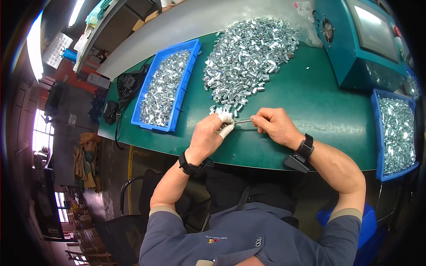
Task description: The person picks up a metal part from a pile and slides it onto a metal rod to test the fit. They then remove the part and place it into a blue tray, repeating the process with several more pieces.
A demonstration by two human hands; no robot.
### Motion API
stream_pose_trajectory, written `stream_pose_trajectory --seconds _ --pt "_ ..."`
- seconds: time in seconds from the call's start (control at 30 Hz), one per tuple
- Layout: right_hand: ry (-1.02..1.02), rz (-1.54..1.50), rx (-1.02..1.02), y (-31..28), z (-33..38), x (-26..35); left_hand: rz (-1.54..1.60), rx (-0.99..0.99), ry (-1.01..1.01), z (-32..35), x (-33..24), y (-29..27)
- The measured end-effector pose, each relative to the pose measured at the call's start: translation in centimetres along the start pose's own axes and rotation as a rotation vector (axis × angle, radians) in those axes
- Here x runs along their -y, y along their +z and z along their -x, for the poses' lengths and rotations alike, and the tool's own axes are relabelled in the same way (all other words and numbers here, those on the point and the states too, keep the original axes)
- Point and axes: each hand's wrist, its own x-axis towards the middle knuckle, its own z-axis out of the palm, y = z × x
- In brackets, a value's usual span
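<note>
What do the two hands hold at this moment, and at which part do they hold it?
The right hand pinches a thin metal pin at its right end. The left hand, with white-wrapped fingertips, meets the pin's left end; whether it grips a small part there cannot be told.

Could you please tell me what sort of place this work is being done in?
Most likely a factory assembly bench: a heap of small metal parts on a green table, blue bins of them, and a teal machine.

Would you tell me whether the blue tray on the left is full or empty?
Full: the blue tray holds small silvery metal parts nearly to its rim.
</note>
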Motion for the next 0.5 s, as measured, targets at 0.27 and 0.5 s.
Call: stream_pose_trajectory --seconds 0.27,0.5 --pt "-0.221 0.147 -0.175 0.2 0.4 -0.1 -0.206 -0.024 0.173 -1.8 -1.5 1.1" --pt "-0.124 0.2 -0.092 -0.1 0.3 0.4 -0.159 -0.038 0.258 -2.3 -1.9 2.2"
